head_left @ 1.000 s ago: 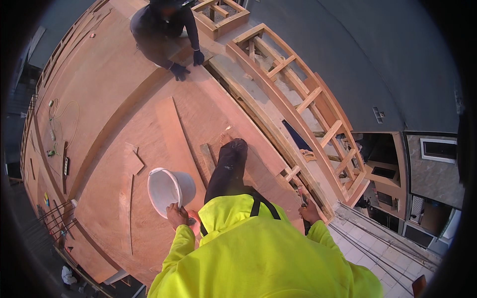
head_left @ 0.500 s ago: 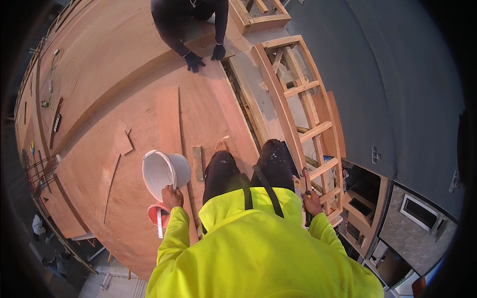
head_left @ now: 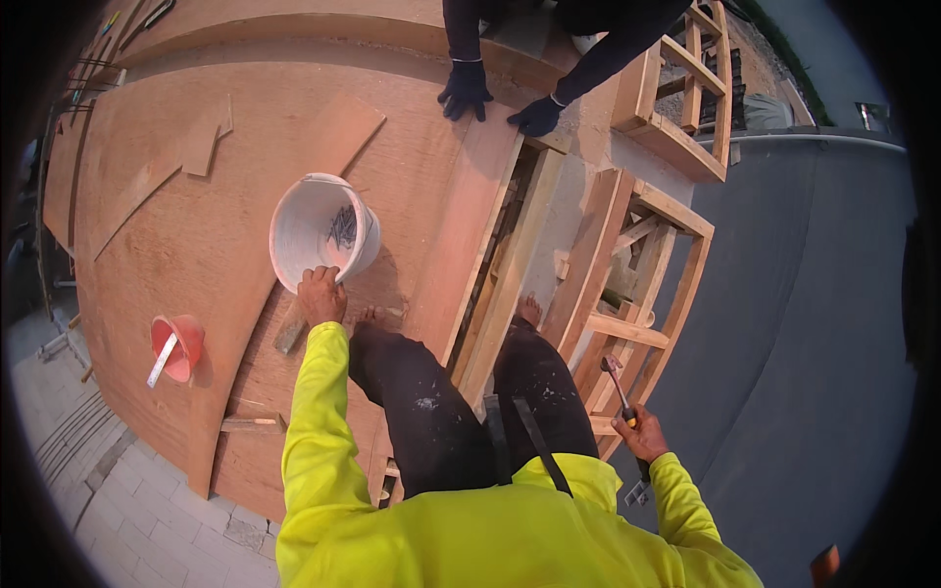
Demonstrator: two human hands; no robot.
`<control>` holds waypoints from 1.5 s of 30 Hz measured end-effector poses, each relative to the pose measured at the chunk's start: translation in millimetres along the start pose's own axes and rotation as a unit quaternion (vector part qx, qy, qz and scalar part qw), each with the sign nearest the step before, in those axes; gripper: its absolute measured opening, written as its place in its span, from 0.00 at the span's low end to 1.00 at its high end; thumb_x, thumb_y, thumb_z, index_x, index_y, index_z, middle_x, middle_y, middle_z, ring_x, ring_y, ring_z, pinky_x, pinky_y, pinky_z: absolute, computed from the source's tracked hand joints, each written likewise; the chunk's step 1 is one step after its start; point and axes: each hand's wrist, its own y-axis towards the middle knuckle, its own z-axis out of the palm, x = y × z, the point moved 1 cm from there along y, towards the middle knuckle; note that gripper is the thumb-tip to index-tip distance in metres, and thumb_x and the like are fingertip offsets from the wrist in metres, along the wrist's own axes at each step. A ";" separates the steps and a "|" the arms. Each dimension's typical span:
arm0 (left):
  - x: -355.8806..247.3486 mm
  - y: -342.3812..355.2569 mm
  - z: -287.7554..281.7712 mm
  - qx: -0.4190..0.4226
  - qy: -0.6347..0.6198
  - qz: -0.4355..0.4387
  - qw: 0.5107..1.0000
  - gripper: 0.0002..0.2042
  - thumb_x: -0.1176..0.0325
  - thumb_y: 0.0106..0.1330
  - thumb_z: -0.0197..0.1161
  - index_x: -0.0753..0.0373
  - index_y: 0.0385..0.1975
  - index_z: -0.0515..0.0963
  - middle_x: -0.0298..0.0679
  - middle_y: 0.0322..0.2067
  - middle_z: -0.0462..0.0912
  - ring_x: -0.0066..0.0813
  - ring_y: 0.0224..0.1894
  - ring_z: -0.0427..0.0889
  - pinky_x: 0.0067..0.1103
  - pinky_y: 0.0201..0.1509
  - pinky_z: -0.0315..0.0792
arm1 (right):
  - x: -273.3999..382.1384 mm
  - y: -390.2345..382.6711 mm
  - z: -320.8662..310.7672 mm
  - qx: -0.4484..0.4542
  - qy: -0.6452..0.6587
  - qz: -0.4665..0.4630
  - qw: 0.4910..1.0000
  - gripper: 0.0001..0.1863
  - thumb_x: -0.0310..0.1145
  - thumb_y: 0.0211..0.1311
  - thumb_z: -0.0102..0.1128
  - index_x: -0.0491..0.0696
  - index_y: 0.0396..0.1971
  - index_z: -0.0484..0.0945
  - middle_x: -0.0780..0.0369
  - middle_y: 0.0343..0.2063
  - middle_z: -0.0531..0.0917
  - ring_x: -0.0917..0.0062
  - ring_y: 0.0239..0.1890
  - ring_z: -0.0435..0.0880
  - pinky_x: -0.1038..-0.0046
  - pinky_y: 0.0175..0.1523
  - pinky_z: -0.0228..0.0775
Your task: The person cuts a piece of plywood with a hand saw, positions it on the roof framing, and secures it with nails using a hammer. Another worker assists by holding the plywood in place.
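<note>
My left hand [head_left: 321,296] is closed on the near rim of a white bucket [head_left: 294,240], which leans so that several nails [head_left: 342,225] show inside. My right hand [head_left: 640,434] grips the handle of a hammer [head_left: 625,397], its head pointing up and away from me, beside a wooden frame [head_left: 627,329]. Ahead of my feet lies a long plank [head_left: 469,220] along a gap in the boarding. A co-worker's dark-gloved hands [head_left: 465,90] rest on that plank's far end.
A red tub [head_left: 182,345] with a white strip across it sits on the plywood [head_left: 118,294] at left. Loose board pieces [head_left: 201,147] and a long board [head_left: 230,382] lie on it. Open gaps between joists [head_left: 515,250] run between my feet. Another timber frame [head_left: 676,142] stands far right.
My view has shifted toward the co-worker. The bucket has gone forward with my left hand, away from the red tub, and its nails now show. The hammer is raised more into view.
</note>
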 end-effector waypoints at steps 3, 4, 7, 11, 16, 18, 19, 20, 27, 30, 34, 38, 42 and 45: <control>-37.6 7.6 56.9 -0.020 0.033 -0.028 0.999 0.13 0.71 0.52 0.67 0.55 0.39 0.84 0.35 0.35 0.82 0.39 0.44 0.77 0.35 0.45 0.72 | -20.7 26.3 -23.1 0.002 0.147 0.075 0.986 0.15 0.34 0.61 0.70 0.46 0.34 0.70 0.66 0.21 0.73 0.81 0.20 0.71 0.75 0.26 0.67; -47.7 8.6 69.4 -0.013 0.057 -0.051 0.997 0.12 0.71 0.51 0.68 0.56 0.36 0.84 0.34 0.34 0.82 0.39 0.42 0.77 0.35 0.45 0.71 | -27.0 22.9 -29.2 0.002 0.192 0.102 0.976 0.15 0.33 0.61 0.71 0.47 0.34 0.70 0.68 0.20 0.72 0.84 0.19 0.70 0.77 0.24 0.65; -83.3 -8.2 77.6 0.102 0.150 -0.153 0.971 0.29 0.65 0.54 0.72 0.52 0.59 0.75 0.38 0.55 0.78 0.43 0.60 0.72 0.45 0.63 0.65 | -55.5 9.5 -45.8 0.042 0.209 0.127 0.969 0.15 0.32 0.60 0.71 0.48 0.35 0.70 0.70 0.21 0.71 0.86 0.19 0.68 0.78 0.23 0.64; -134.8 -31.7 50.2 0.167 0.162 -0.218 0.948 0.42 0.61 0.55 0.75 0.49 0.71 0.62 0.42 0.69 0.64 0.46 0.72 0.60 0.55 0.72 0.53 | -95.1 -21.3 -69.1 0.134 0.189 0.114 0.966 0.15 0.31 0.59 0.73 0.48 0.36 0.72 0.71 0.23 0.72 0.86 0.23 0.70 0.79 0.27 0.66; -138.5 -108.5 13.0 0.061 0.018 -0.282 0.957 0.39 0.63 0.57 0.73 0.60 0.69 0.64 0.52 0.67 0.65 0.52 0.70 0.62 0.47 0.72 0.57 | -91.7 -29.3 -87.8 0.238 0.130 0.048 0.961 0.16 0.26 0.58 0.73 0.45 0.40 0.74 0.71 0.29 0.73 0.87 0.30 0.70 0.80 0.36 0.69; -146.7 -152.2 10.2 0.059 -0.030 -0.312 0.948 0.37 0.64 0.57 0.72 0.63 0.68 0.65 0.55 0.66 0.66 0.53 0.69 0.63 0.43 0.72 0.58 | -73.4 -27.5 -95.0 0.257 0.135 0.057 0.955 0.16 0.24 0.58 0.72 0.45 0.41 0.74 0.72 0.29 0.72 0.87 0.32 0.70 0.80 0.38 0.69; -155.6 -173.5 11.7 0.073 -0.062 -0.334 0.938 0.36 0.65 0.58 0.72 0.64 0.67 0.66 0.55 0.65 0.68 0.54 0.68 0.64 0.42 0.72 0.59 | -59.3 -28.5 -101.9 0.259 0.137 0.064 0.954 0.15 0.24 0.57 0.72 0.45 0.40 0.74 0.72 0.29 0.72 0.87 0.32 0.70 0.80 0.38 0.69; -165.4 -197.2 13.8 0.086 -0.094 -0.357 0.925 0.34 0.65 0.58 0.71 0.65 0.66 0.68 0.56 0.63 0.70 0.55 0.66 0.66 0.40 0.71 0.60 | -49.7 -31.0 -110.8 0.261 0.138 0.071 0.953 0.15 0.23 0.57 0.72 0.45 0.40 0.73 0.72 0.29 0.72 0.87 0.32 0.70 0.80 0.38 0.68; -272.1 -328.6 15.7 0.140 -0.305 -0.495 0.802 0.22 0.61 0.63 0.65 0.68 0.53 0.79 0.53 0.45 0.84 0.51 0.50 0.82 0.34 0.58 0.74 | -15.2 -48.7 -169.3 0.271 0.101 -0.008 0.957 0.15 0.19 0.57 0.68 0.46 0.39 0.73 0.71 0.32 0.73 0.88 0.33 0.70 0.80 0.41 0.67; -302.0 -364.5 -8.5 0.121 -0.366 -0.545 0.744 0.21 0.57 0.64 0.62 0.65 0.51 0.81 0.53 0.43 0.86 0.48 0.49 0.84 0.33 0.57 0.75 | 12.4 -53.3 -174.4 0.294 0.091 -0.030 0.951 0.15 0.18 0.56 0.68 0.45 0.40 0.73 0.71 0.32 0.73 0.87 0.35 0.70 0.80 0.42 0.67; -312.0 -388.8 -7.6 0.131 -0.378 -0.580 0.709 0.21 0.55 0.65 0.60 0.64 0.52 0.82 0.54 0.45 0.86 0.48 0.50 0.84 0.33 0.58 0.75 | 44.3 -51.6 -169.4 0.324 0.069 -0.045 0.942 0.14 0.20 0.57 0.69 0.44 0.41 0.75 0.70 0.32 0.74 0.87 0.38 0.71 0.81 0.44 0.67; -291.0 -377.4 15.4 0.061 -0.400 -0.605 0.686 0.23 0.56 0.65 0.60 0.68 0.53 0.79 0.54 0.45 0.85 0.48 0.50 0.84 0.32 0.55 0.76 | 76.3 -12.6 -151.6 0.272 -0.044 -0.185 0.943 0.14 0.26 0.61 0.70 0.43 0.43 0.76 0.68 0.31 0.77 0.86 0.36 0.74 0.79 0.41 0.70; -264.1 -345.1 74.6 0.062 -0.310 -0.593 0.741 0.24 0.62 0.62 0.65 0.67 0.56 0.77 0.55 0.53 0.79 0.53 0.57 0.77 0.38 0.64 0.70 | 129.5 101.7 -106.2 0.225 -0.206 -0.307 0.902 0.17 0.36 0.67 0.65 0.39 0.46 0.75 0.55 0.23 0.80 0.69 0.21 0.78 0.68 0.31 0.72; -250.3 -310.7 125.0 0.056 -0.275 -0.596 0.752 0.29 0.60 0.63 0.65 0.67 0.63 0.71 0.55 0.63 0.71 0.53 0.66 0.68 0.38 0.71 0.63 | 186.7 167.2 -72.7 0.225 -0.327 -0.426 0.813 0.17 0.37 0.69 0.62 0.39 0.47 0.73 0.49 0.24 0.79 0.55 0.23 0.79 0.62 0.31 0.71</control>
